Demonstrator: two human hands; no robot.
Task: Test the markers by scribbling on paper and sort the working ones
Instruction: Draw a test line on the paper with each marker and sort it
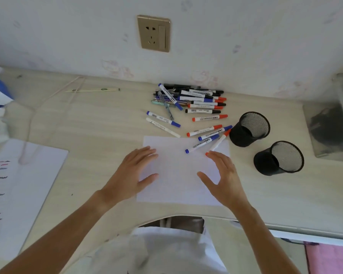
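A blank white sheet of paper (178,186) lies on the desk in front of me. My left hand (134,175) rests flat on its left side, fingers straight. My right hand (223,177) lies open over its right side, fingertips next to the red end of a marker (219,143) that lies across the sheet's top right corner. A blue marker (202,143) lies beside it. A pile of markers (194,99) with blue, red and black caps sits near the wall, with several loose ones spread toward the sheet. Neither hand holds anything.
Two black mesh pen cups (249,129) (278,158) stand to the right of the sheet. A larger sheet with coloured scribbles (18,194) lies at the left. A dark box (331,131) sits at the far right, chopsticks (93,89) at the back left.
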